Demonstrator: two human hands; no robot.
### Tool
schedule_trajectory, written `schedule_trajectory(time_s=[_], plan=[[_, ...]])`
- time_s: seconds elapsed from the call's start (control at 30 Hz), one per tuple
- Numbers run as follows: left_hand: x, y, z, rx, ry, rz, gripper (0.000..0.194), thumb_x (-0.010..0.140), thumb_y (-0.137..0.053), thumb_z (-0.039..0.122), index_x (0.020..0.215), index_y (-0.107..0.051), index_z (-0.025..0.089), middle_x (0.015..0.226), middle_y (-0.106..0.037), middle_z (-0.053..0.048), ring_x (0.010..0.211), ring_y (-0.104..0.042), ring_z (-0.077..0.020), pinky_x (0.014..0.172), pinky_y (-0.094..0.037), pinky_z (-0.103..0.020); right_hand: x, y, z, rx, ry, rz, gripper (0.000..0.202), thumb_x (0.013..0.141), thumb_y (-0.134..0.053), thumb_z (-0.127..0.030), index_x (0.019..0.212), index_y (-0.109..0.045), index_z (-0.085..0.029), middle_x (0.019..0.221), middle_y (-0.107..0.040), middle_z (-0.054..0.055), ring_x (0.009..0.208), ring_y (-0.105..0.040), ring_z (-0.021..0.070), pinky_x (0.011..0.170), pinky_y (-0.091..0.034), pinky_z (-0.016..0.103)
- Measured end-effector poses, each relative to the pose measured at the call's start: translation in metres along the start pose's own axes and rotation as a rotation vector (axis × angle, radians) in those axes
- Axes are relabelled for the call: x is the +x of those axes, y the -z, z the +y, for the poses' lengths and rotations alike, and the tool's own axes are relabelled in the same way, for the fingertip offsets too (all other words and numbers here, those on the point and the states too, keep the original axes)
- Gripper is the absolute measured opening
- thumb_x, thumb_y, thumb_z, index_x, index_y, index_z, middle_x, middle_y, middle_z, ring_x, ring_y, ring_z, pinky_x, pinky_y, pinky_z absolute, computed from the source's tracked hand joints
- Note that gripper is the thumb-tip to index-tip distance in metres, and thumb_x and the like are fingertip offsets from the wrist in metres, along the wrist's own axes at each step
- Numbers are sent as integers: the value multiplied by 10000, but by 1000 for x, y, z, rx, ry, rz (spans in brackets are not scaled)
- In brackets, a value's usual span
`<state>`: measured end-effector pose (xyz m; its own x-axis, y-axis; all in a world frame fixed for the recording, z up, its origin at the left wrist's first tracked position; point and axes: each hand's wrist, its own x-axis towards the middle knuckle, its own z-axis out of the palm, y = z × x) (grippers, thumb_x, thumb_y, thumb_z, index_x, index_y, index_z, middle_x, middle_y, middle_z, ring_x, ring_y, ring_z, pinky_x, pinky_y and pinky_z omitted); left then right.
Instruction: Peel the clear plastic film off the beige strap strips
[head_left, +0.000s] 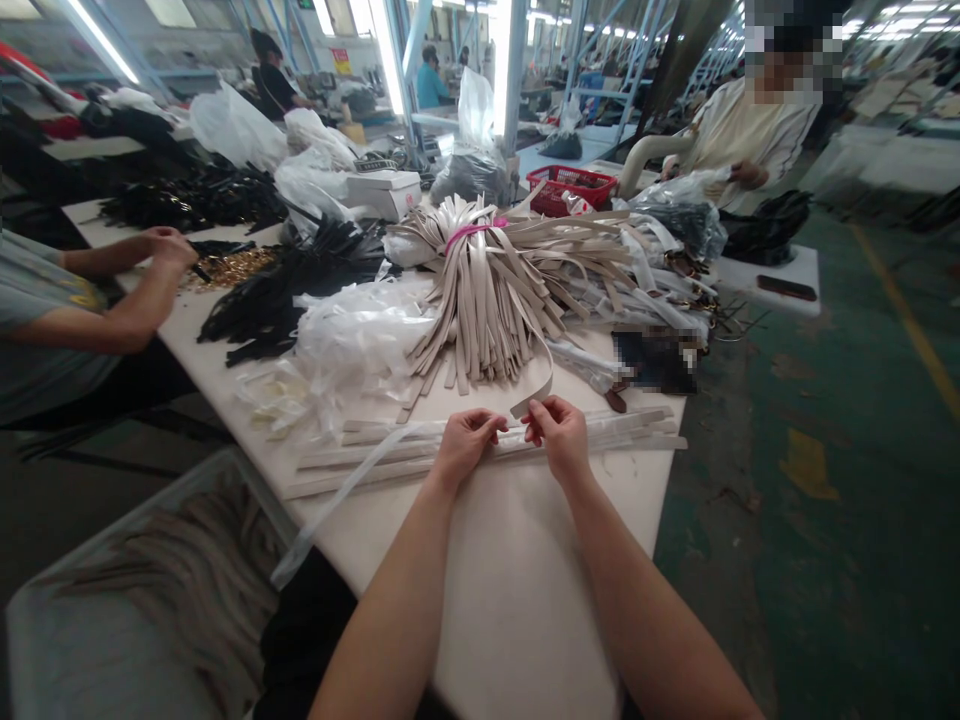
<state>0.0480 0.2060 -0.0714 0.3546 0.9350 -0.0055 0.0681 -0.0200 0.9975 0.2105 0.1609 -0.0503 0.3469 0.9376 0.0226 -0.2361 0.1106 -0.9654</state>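
My right hand [556,432] pinches the end of a beige strap [541,388] that curves down from a big bundle of beige straps [480,310], tied with a pink band [474,230]. Just to its left, my left hand [469,440] has its fingers pressed together; a clear plastic strip [345,497] runs from near it down to the lower left, but what its fingertips hold is too small to make out. Under and beside both hands, several beige straps in clear wrapping [375,465] lie across the table [517,580].
Crumpled clear plastic [360,335] and black straps [262,290] lie left of the bundle. A red basket [571,188] stands behind. At lower left is a bin [30,640] of straps. Another person's hands [169,248] work at the left; a person [757,130] is at the right.
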Motion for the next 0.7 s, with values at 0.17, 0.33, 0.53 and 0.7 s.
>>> schedule_trajectory(time_s=[0.17, 0.33, 0.53, 0.7], plan=[[0, 1, 0, 20, 0, -23, 405, 838, -659, 514, 807, -748, 120, 632, -659, -42, 564, -551, -122, 550, -391, -229, 1, -2, 1, -30, 5, -13, 316, 850, -680, -453, 734, -596, -171, 697, -711, 54, 419, -555, 107, 363, -346, 215], [0, 2, 0, -17, -19, -21, 390, 850, -653, 504, 834, -760, 129, 661, -672, -43, 577, -548, -121, 569, -400, -233, 1, 0, 3, -63, 10, -23, 315, 857, -671, -448, 722, -595, -173, 673, -703, 48, 412, -549, 109, 363, -350, 216], [1, 2, -1, -42, -19, 4, 381, 856, -648, 504, 844, -755, 138, 687, -680, -45, 576, -538, -121, 569, -396, -236, -2, 2, 3, -202, 36, -41, 305, 863, -659, -445, 719, -603, -181, 640, -681, 28, 420, -545, 112, 384, -368, 218], [1, 3, -2, -35, -23, -41, 404, 858, -641, 515, 767, -731, 131, 671, -668, -48, 589, -545, -127, 573, -394, -237, 0, 5, -1, -260, 82, -45, 293, 873, -648, -414, 700, -613, -180, 601, -643, 9, 439, -525, 105, 425, -386, 222]])
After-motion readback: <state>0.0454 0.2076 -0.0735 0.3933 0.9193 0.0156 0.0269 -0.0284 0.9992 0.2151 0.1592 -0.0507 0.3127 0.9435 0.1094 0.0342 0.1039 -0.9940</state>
